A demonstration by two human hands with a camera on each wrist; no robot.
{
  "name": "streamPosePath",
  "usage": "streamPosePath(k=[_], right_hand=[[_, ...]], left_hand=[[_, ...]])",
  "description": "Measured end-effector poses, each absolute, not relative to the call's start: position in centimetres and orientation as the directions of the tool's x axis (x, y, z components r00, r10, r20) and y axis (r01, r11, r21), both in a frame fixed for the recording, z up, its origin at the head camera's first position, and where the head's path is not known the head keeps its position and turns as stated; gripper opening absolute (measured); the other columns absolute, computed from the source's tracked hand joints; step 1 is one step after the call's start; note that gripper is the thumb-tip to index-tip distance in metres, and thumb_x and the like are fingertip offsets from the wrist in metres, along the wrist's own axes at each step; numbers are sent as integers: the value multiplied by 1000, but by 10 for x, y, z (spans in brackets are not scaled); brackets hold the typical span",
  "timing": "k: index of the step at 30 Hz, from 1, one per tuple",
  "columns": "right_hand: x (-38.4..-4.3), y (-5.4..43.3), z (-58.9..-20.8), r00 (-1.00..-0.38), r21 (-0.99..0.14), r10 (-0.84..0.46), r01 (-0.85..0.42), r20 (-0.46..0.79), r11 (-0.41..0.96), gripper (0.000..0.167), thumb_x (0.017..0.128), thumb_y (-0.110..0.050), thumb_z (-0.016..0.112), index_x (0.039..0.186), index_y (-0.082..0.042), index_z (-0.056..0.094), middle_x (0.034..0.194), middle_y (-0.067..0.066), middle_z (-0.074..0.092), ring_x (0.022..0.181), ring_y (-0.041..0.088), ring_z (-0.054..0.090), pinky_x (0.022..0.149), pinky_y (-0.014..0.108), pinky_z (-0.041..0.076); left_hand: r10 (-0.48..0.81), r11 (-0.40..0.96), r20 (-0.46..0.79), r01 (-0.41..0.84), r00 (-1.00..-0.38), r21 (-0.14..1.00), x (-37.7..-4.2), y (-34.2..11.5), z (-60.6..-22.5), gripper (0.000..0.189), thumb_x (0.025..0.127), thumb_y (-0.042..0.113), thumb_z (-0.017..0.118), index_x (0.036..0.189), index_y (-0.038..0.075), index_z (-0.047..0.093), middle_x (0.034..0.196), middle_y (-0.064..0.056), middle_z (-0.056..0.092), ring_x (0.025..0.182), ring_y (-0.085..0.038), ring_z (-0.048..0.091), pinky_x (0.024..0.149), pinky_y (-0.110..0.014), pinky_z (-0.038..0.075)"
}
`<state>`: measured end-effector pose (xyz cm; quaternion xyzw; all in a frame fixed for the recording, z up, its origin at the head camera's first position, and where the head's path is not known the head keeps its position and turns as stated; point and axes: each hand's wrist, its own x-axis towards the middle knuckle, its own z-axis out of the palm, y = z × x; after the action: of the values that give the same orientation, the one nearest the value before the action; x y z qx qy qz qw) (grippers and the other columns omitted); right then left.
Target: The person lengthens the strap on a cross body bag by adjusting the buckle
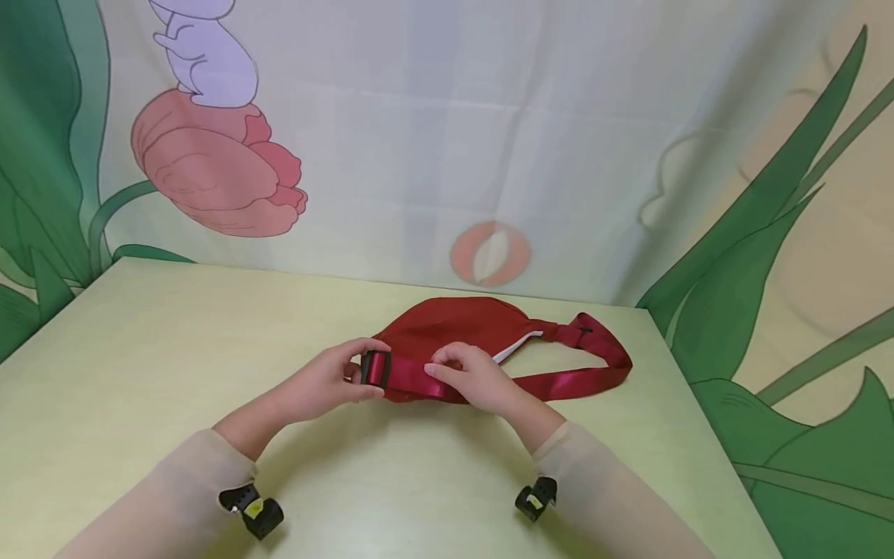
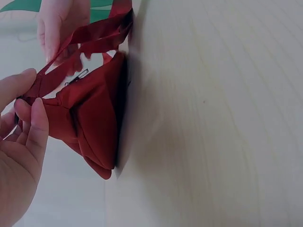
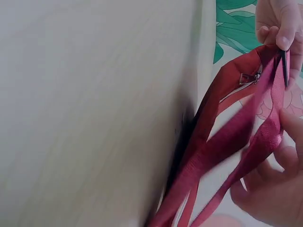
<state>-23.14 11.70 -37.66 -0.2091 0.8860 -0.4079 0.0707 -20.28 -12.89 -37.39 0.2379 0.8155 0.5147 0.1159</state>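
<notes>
A red waist bag [image 1: 461, 322] with a white-edged zip lies near the far edge of the table. My left hand [image 1: 328, 380] grips the black strap buckle [image 1: 375, 369] at the bag's left end, thumb and fingers on its two sides. From it a dark red webbing strap [image 1: 412, 376] runs right, and my right hand [image 1: 478, 376] pinches it between thumb and fingers. In the right wrist view two lengths of the strap [image 3: 227, 146] hang from the buckle, beside a metal zip pull [image 3: 248, 78].
The strap's far loop [image 1: 618, 357] lies on the pale table [image 1: 174, 349] to the right of the bag. Behind the table hangs a printed curtain [image 1: 377, 155]. A small black device [image 1: 261, 516] sits at the left sleeve, another black device [image 1: 534, 501] at the right.
</notes>
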Motion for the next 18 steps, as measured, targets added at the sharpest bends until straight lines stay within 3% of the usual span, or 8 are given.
streamPosePath(k=[2,5,7,12,18], right_hand=[[-230,119,-376,-902,-728,-421,-349,91,590,10,88,-22,65,82,-15,64,97,-2,57,94,17,52,82,34,45],[-229,118,-375,-891,-719,-429,-396,150,571,8,89,-20,64,83,-15,64,91,-2,57,88,16,53,78,32,45],[-229,118,-375,-882,-748,-452,-391,136,537,5,91,-18,61,91,-14,65,87,-2,59,83,16,53,76,31,45],[-233,117,-382,-859,-824,-510,-317,39,470,16,92,-17,59,105,-11,66,90,-2,63,83,14,55,77,28,46],[-236,111,-384,-879,-883,-476,-201,-29,425,18,87,-22,67,100,-9,68,83,1,66,76,14,58,71,25,47]], left_hand=[[508,344,55,260,-860,902,-204,-129,-375,55,82,9,71,131,4,45,101,-12,57,76,-21,59,66,-30,49],[490,316,60,241,-870,918,-204,-131,-376,55,82,9,72,131,4,47,100,-13,58,75,-23,59,66,-30,50],[473,293,65,226,-879,929,-204,-132,-376,56,81,10,72,131,4,48,99,-13,59,75,-24,59,66,-31,50],[474,255,58,199,-879,946,-204,-129,-376,57,81,10,73,133,6,48,105,-15,57,78,-25,59,69,-32,51],[482,248,55,197,-875,948,-203,-128,-378,56,82,10,72,133,4,49,113,-18,54,82,-26,61,71,-31,51]])
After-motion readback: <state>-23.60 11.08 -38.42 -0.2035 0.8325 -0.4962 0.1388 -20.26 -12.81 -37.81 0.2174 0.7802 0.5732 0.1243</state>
